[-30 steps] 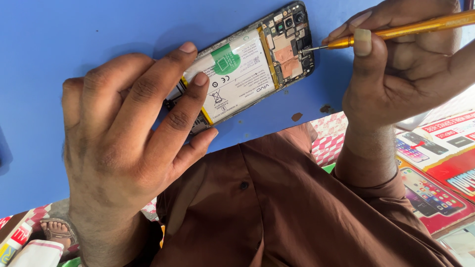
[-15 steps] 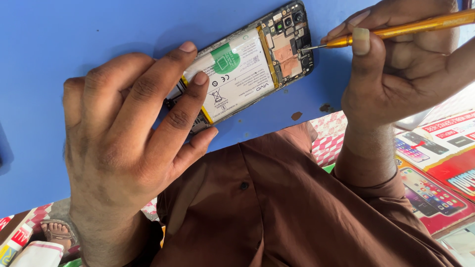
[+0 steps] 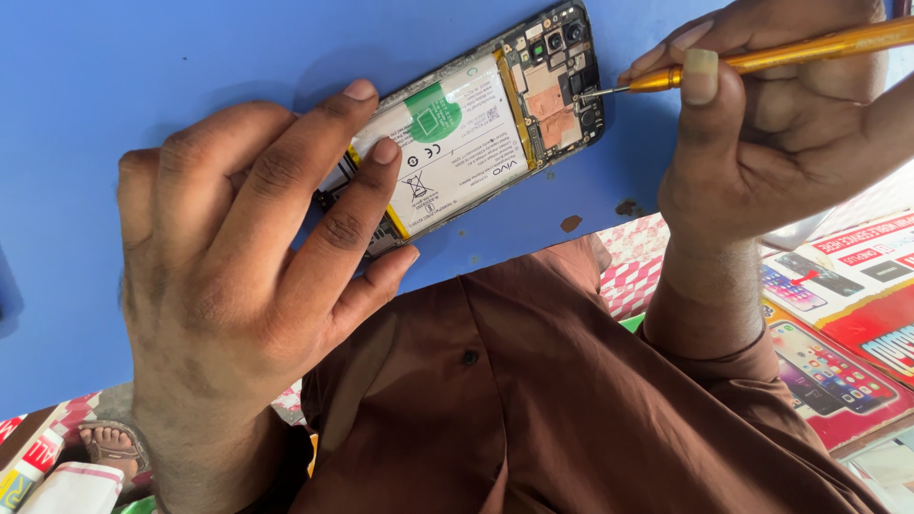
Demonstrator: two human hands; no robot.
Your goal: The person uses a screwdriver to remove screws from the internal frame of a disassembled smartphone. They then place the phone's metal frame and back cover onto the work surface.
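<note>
An opened smartphone (image 3: 495,124) lies back-side up on a blue surface (image 3: 190,57), its white battery with a green round sticker and its circuit board exposed. My left hand (image 3: 257,257) presses down on the phone's lower end with the index and middle fingertips on the battery. Gripped in my right hand (image 3: 771,143) is a gold-handled screwdriver (image 3: 790,52); the metal tip touches the circuit board near the phone's upper right edge.
My brown shirt (image 3: 533,400) fills the lower middle. Printed sheets with phone pictures (image 3: 838,324) lie at the right. A red-and-white checked cloth (image 3: 647,276) shows under the blue surface's edge. A sandalled foot (image 3: 109,445) appears at the bottom left.
</note>
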